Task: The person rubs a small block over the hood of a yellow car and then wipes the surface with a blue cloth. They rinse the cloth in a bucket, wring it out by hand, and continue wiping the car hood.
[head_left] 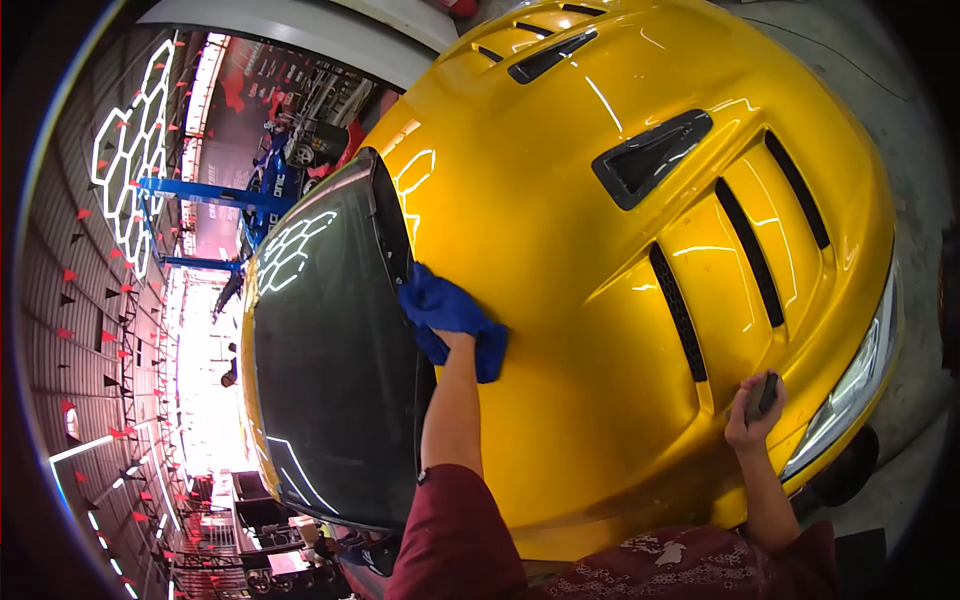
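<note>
A glossy yellow car hood [560, 400] fills the middle of the head view. At its rear edge, close to the windshield [330, 370], my left hand [452, 335] has a bunched blue cloth [490, 345] against the paint. The cloth covers most of that hand's fingers. Over by the headlight [845, 380], my right hand [745, 415] grips a small dark grey block [764, 393], its fingers wrapped about the sides. That hand is near the front corner of the hood, just below the end of a black vent slot [678, 312].
More black slots [750, 252] and a dark scoop [652, 158] break up the hood's surface. Beyond the windshield stands a blue lift post [215, 193]. Grey floor [915, 330] runs along the car's front, and hexagonal ceiling lights [135, 150] hang at the far left.
</note>
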Demonstrator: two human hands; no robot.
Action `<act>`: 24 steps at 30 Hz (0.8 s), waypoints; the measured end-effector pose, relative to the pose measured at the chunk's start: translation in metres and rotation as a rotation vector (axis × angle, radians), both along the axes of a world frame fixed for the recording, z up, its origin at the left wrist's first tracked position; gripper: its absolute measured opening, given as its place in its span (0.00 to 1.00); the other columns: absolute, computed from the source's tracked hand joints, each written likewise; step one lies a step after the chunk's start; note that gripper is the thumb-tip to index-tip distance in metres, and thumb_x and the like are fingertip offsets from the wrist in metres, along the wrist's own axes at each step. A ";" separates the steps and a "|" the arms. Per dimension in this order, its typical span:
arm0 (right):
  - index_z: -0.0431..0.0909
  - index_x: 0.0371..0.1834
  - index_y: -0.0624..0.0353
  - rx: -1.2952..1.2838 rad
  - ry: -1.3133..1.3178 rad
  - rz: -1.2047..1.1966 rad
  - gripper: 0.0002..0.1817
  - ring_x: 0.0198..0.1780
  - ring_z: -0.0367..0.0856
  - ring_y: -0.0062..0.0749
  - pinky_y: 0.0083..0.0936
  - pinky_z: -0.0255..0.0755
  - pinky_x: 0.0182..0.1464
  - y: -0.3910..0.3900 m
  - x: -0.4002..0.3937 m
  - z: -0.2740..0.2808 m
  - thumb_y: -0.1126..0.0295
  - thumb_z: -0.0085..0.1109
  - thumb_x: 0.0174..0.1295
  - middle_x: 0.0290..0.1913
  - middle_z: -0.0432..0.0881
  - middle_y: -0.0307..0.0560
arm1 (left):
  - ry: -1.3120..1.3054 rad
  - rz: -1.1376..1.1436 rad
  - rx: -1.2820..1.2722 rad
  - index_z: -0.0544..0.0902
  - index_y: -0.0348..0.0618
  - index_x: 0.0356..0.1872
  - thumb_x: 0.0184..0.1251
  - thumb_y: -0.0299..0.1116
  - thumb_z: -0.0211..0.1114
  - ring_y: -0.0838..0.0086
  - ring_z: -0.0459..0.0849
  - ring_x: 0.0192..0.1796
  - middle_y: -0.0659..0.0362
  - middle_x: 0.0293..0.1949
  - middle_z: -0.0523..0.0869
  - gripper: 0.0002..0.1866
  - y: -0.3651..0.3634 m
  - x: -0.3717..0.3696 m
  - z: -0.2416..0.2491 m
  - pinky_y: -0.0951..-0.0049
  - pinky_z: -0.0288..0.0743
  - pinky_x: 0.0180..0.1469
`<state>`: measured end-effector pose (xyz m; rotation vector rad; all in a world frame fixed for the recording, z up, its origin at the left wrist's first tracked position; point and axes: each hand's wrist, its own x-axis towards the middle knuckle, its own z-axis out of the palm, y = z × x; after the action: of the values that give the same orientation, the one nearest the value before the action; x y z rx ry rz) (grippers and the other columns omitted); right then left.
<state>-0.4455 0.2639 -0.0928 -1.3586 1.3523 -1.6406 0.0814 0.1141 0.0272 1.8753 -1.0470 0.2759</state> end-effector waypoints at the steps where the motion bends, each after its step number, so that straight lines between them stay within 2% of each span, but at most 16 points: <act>1: 0.60 0.71 0.70 0.025 -0.009 -0.010 0.31 0.44 0.77 0.34 0.30 0.74 0.52 -0.001 0.001 0.003 0.81 0.60 0.64 0.47 0.77 0.52 | 0.021 0.008 -0.004 0.69 0.32 0.68 0.77 0.32 0.59 0.62 0.84 0.60 0.48 0.58 0.85 0.24 0.016 -0.019 0.003 0.66 0.73 0.65; 4: 0.67 0.66 0.69 -0.055 0.016 -0.026 0.28 0.42 0.79 0.37 0.30 0.76 0.49 -0.010 0.000 0.018 0.81 0.63 0.62 0.44 0.77 0.52 | 0.086 -0.016 -0.110 0.68 0.31 0.70 0.77 0.31 0.57 0.59 0.82 0.64 0.45 0.62 0.83 0.25 0.056 -0.082 0.010 0.65 0.71 0.68; 5: 0.68 0.65 0.69 -0.044 0.019 -0.039 0.27 0.40 0.79 0.36 0.30 0.76 0.46 -0.011 0.001 0.026 0.80 0.63 0.62 0.43 0.78 0.51 | 0.060 0.018 0.015 0.65 0.31 0.74 0.78 0.30 0.56 0.58 0.77 0.70 0.44 0.67 0.79 0.28 0.072 -0.086 0.007 0.64 0.66 0.74; 7: 0.71 0.62 0.68 -0.067 0.041 -0.073 0.25 0.37 0.80 0.36 0.30 0.76 0.40 -0.015 0.001 0.033 0.78 0.65 0.61 0.41 0.78 0.50 | -0.166 0.093 0.075 0.62 0.31 0.76 0.79 0.31 0.55 0.58 0.74 0.73 0.45 0.71 0.76 0.29 0.093 -0.097 -0.014 0.62 0.63 0.77; 10: 0.71 0.62 0.66 -0.039 0.046 -0.064 0.25 0.36 0.80 0.38 0.30 0.76 0.40 -0.015 -0.001 0.038 0.78 0.66 0.61 0.41 0.78 0.50 | -0.424 0.169 0.279 0.56 0.33 0.80 0.80 0.34 0.54 0.59 0.66 0.78 0.47 0.77 0.67 0.33 0.108 -0.119 -0.043 0.60 0.56 0.82; 14: 0.71 0.62 0.65 -0.023 0.021 -0.083 0.25 0.34 0.79 0.36 0.30 0.76 0.39 -0.015 -0.001 0.040 0.78 0.66 0.61 0.40 0.78 0.50 | -1.479 0.519 0.961 0.53 0.35 0.82 0.80 0.38 0.54 0.56 0.60 0.82 0.46 0.80 0.61 0.36 0.119 -0.193 -0.037 0.56 0.50 0.83; 16: 0.71 0.62 0.65 -0.030 0.012 -0.087 0.25 0.34 0.80 0.36 0.30 0.77 0.40 -0.016 0.000 0.040 0.78 0.66 0.61 0.40 0.78 0.50 | -1.464 0.368 1.100 0.53 0.36 0.83 0.79 0.44 0.52 0.53 0.55 0.83 0.46 0.82 0.58 0.38 0.118 -0.190 -0.051 0.52 0.45 0.84; 18: 0.71 0.62 0.65 -0.035 0.017 -0.089 0.25 0.34 0.80 0.35 0.29 0.77 0.40 -0.016 0.000 0.041 0.79 0.66 0.61 0.40 0.79 0.51 | -0.885 -0.084 0.994 0.54 0.36 0.83 0.77 0.55 0.50 0.49 0.48 0.85 0.45 0.84 0.54 0.43 0.112 -0.166 -0.083 0.45 0.36 0.84; 19: 0.71 0.62 0.66 -0.039 0.026 -0.091 0.26 0.35 0.79 0.35 0.29 0.77 0.41 -0.016 0.000 0.041 0.79 0.65 0.61 0.40 0.79 0.51 | -0.800 -0.170 0.908 0.54 0.36 0.82 0.78 0.53 0.49 0.48 0.49 0.85 0.46 0.84 0.54 0.41 0.100 -0.170 -0.078 0.46 0.36 0.84; 22: 0.70 0.63 0.67 -0.049 0.036 -0.092 0.26 0.36 0.79 0.35 0.29 0.77 0.43 -0.015 0.000 0.039 0.80 0.64 0.61 0.40 0.79 0.52 | -1.378 -0.056 0.925 0.56 0.35 0.82 0.79 0.51 0.47 0.48 0.50 0.85 0.45 0.83 0.56 0.39 0.049 -0.167 -0.084 0.47 0.38 0.84; 24: 0.69 0.64 0.68 -0.047 0.024 -0.083 0.27 0.37 0.79 0.35 0.29 0.77 0.44 -0.016 0.000 0.036 0.81 0.63 0.61 0.41 0.79 0.52 | -1.479 -0.090 0.905 0.58 0.36 0.81 0.80 0.49 0.47 0.50 0.52 0.84 0.45 0.83 0.57 0.37 0.008 -0.160 -0.089 0.47 0.40 0.84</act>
<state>-0.4451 0.2480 -0.0567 -1.3699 1.4097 -1.7252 -0.0783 0.1219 -0.0620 2.2717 -2.5218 1.4667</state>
